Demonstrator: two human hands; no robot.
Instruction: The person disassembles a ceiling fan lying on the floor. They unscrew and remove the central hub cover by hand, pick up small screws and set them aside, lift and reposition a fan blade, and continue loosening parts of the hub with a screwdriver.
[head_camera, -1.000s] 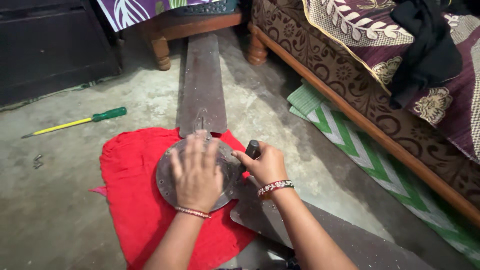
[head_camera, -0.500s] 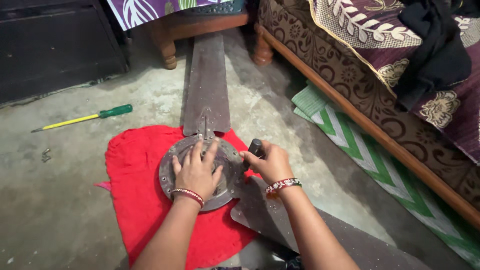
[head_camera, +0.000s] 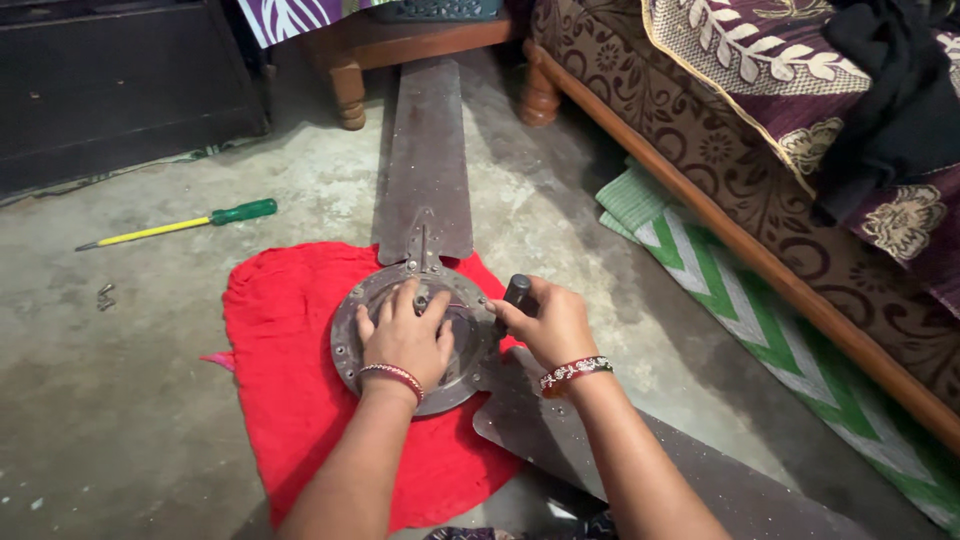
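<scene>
A round grey ceiling-fan motor housing (head_camera: 352, 335) lies on a red cloth (head_camera: 290, 380) on the concrete floor. My left hand (head_camera: 408, 335) rests flat on the housing's middle, fingers spread over the hub. My right hand (head_camera: 545, 325) grips a dark tool handle (head_camera: 517, 290) upright at the housing's right rim. One long brown fan blade (head_camera: 425, 150) runs away from the housing toward the far furniture. A second blade (head_camera: 700, 480) runs toward the lower right, under my right forearm.
A green-handled yellow screwdriver (head_camera: 180, 225) lies on the floor to the left, with small loose screws (head_camera: 104, 295) beyond it. A wooden bed frame (head_camera: 760, 260) with patterned covers borders the right, a green-white mat (head_camera: 800, 350) beneath it. Wooden furniture legs (head_camera: 350, 95) stand ahead.
My left hand has curled slightly over the hub and my right hand has shifted a little on the tool handle. The view has moved closer.
</scene>
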